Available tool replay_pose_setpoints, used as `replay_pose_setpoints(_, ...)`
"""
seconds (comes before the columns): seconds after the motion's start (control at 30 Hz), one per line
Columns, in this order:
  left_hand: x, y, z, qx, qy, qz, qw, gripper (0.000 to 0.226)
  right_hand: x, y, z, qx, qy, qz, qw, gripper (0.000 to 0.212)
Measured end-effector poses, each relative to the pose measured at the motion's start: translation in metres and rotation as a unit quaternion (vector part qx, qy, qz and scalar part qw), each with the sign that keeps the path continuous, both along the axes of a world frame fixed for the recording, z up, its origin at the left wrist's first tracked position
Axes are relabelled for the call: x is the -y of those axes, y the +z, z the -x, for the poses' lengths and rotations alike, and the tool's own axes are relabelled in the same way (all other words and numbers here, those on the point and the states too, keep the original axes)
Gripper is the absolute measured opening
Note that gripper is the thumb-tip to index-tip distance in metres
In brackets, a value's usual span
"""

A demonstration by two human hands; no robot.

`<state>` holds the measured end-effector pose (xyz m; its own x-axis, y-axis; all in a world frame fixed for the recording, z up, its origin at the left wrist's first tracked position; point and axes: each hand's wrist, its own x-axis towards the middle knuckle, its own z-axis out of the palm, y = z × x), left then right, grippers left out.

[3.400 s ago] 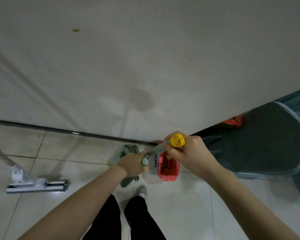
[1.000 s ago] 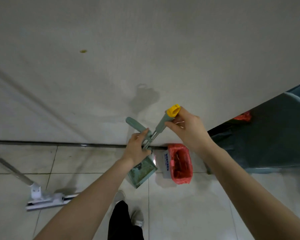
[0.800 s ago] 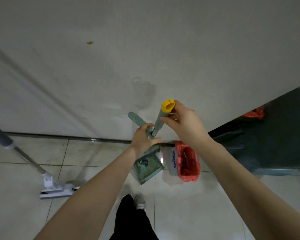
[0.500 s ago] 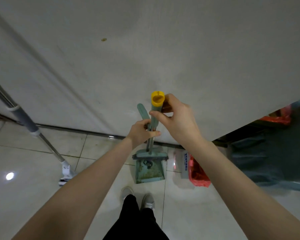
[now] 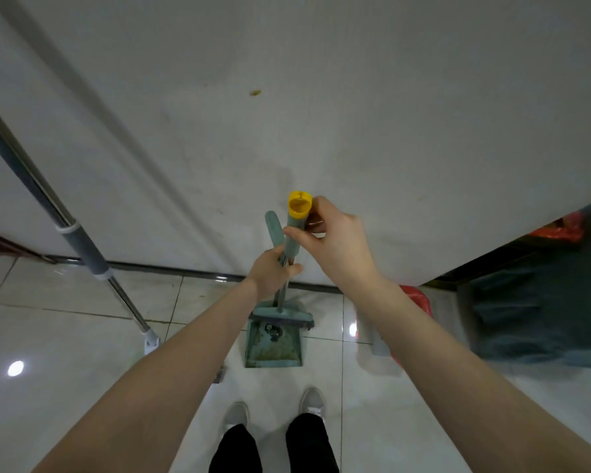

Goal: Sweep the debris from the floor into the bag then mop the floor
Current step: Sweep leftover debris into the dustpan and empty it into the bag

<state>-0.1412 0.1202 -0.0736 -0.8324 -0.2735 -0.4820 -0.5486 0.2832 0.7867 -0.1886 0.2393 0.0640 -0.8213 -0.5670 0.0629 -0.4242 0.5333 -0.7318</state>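
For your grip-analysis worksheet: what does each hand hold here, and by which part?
The right hand pinches the broom handle just below its yellow cap. The left hand grips the metal shafts lower down, beside the dustpan handle.

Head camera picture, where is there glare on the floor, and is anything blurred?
Head view: two bright lamp reflections on the glossy floor tiles, one at far left, one just right of the dustpan; the red bag and the dark bin liner at right look smeared; the wide lens bends the wall's base line.
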Motion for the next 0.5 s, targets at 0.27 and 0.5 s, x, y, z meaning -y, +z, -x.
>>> replay_pose_setpoints(0.27,0.048,0.031,-0.045,-0.015,-0.043,0.06,0.997,0.077,0.03,0.014,-0.047,0.044,-0.102,-0.033,0.993,0.028)
replay_pose_setpoints(0.5,0.083,0.071,-0.092,-0.075,-0.057,0.091,0.991,0.057,0.031,0.029,-0.08,0.092,-0.144,-0.077,0.982,0.054)
